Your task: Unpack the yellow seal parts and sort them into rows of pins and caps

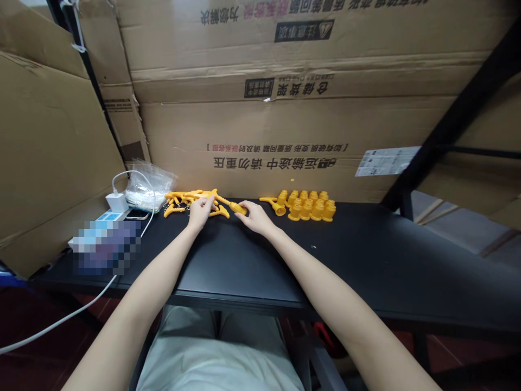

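Observation:
My left hand (200, 213) is closed on a yellow T-shaped handle (212, 193). From that handle a ridged yellow stem (223, 200) runs to the right. A yellow cup-shaped piece (236, 208) sits at the stem's far end, with my right hand (255, 218) closed on it. Whether the stem is inside the cup or only touching it, I cannot tell. Behind and beside my left hand lies a loose pile of similar yellow handles (174, 209). To the right of my right hand, a yellow cup with a handle attached (279, 208) rests on its side.
Several yellow cups (311, 208) stand in rows on the black tabletop (244, 260). At left are a clear plastic bag (146, 182), a white charger (116, 202), a phone (137, 214) and a white cable (87, 302). Cardboard (285, 125) walls the back and left side.

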Demonstrator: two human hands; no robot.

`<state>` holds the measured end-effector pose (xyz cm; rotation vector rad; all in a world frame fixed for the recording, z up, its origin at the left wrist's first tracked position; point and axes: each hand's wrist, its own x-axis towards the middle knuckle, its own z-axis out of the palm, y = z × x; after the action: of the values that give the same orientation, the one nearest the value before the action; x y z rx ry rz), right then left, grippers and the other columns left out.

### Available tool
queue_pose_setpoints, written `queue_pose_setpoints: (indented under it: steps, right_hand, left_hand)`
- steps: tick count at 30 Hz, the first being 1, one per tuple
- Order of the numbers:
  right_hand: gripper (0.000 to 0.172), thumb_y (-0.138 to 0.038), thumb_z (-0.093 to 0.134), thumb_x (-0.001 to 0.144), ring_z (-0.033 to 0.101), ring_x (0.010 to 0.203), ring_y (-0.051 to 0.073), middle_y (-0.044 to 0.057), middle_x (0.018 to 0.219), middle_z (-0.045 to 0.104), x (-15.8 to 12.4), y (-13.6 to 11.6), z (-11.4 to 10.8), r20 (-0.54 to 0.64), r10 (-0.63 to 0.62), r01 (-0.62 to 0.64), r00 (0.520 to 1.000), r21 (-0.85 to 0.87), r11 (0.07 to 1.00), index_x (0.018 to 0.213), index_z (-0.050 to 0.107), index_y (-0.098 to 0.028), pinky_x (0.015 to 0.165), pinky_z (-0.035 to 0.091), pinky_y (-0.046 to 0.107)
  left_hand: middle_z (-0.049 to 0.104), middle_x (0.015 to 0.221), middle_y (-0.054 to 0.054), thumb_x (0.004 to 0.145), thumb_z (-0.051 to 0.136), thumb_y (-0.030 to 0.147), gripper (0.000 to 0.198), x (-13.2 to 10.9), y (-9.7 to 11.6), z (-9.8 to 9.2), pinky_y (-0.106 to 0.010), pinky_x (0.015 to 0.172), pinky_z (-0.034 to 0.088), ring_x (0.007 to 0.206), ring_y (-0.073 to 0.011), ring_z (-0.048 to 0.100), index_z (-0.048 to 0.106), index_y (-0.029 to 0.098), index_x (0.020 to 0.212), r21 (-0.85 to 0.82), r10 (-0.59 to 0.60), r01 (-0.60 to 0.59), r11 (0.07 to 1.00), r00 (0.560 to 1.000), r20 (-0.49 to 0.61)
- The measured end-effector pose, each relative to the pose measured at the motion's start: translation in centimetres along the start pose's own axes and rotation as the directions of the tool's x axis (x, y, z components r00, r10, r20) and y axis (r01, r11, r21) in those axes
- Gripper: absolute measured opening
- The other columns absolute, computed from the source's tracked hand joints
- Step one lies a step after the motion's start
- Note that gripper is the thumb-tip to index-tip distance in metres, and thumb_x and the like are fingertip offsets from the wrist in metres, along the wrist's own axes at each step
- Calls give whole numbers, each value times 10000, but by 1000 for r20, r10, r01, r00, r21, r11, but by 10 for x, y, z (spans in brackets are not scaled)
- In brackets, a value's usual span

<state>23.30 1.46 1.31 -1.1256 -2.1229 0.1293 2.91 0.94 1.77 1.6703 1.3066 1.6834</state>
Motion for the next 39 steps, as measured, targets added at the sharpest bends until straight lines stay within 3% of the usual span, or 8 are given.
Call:
queue_pose_setpoints:
  steps: [3, 7, 15, 19, 25, 30, 35, 39]
  right_hand:
    - [172, -235, 600, 802, 626, 888, 223, 101, 972, 679, 0, 3, 1, 1, -13, 13, 1000, -26, 1000, 960, 621, -171, 829, 467, 350]
    - [206, -222, 600, 803, 623, 922, 234, 107, 1001, 668, -1, 8, 1, -1, -19, 18, 1000, -65, 998, 1001, 621, -171, 857, 463, 372]
    - [280, -212, 564, 839, 605, 985, 226, 101, 1046, 624, 0, 22, -8, -28, -43, 44, 999, 3, 999, 1110, 624, -179, 900, 471, 385]
    - [299, -217, 561, 846, 598, 1006, 211, 85, 1057, 605, 1, 26, -10, -18, -64, 65, 998, 64, 996, 1138, 625, -202, 933, 463, 387]
    - [352, -214, 612, 797, 615, 922, 196, 91, 1047, 588, 2, 30, -9, -3, -32, 32, 999, 168, 985, 1147, 598, -181, 866, 508, 397]
    - [420, -223, 706, 703, 640, 840, 159, 74, 1108, 562, 5, 38, -7, 31, 64, -71, 997, 374, 925, 1090, 546, -195, 854, 532, 405]
    - [411, -238, 752, 647, 658, 874, 150, 49, 1048, 607, 5, 41, -12, 117, 142, -184, 983, 595, 783, 979, 514, -194, 882, 529, 384]
    - [365, -301, 784, 642, 679, 809, 157, 43, 908, 667, 5, 34, -16, 141, 207, -250, 968, 614, 749, 899, 554, -180, 849, 542, 369]
  left_hand:
    - [645, 596, -38, 798, 551, 525, 430, 6, -7, -3, -272, 635, 485, 588, -144, 623, 610, 154, 591, -140, -93, 94, 986, 996, 18]
    - [685, 664, -51, 693, 643, 614, 480, 10, -11, -4, -243, 515, 464, 450, -104, 572, 610, 136, 712, -255, -170, 210, 944, 970, 173]
    - [608, 559, 0, 653, 738, 500, 380, 8, -9, -8, -228, 481, 417, 441, -74, 488, 663, 136, 731, -135, -155, 202, 970, 942, 299]
    - [548, 534, 27, 674, 740, 449, 406, 9, -13, -7, -225, 467, 396, 445, -81, 474, 684, 132, 922, -110, -135, 179, 978, 938, 321]
    - [562, 671, 33, 725, 692, 245, 616, 8, -18, -7, -240, 598, 483, 557, -93, 542, 495, 167, 1303, -58, 53, -37, 998, 951, 304]
    - [569, 705, 38, 785, 592, 160, 555, 8, -17, -10, -236, 670, 499, 570, -80, 528, 503, 253, 1325, 159, 219, -280, 947, 922, 320]
    - [585, 755, 24, 757, 620, 147, 584, 9, -19, -11, -235, 660, 493, 579, -83, 524, 506, 228, 1323, 241, 209, -292, 925, 924, 319]
    - [561, 686, 40, 744, 647, 183, 644, 9, -21, -13, -238, 642, 479, 558, -96, 500, 469, 209, 1362, 298, 217, -326, 897, 913, 347]
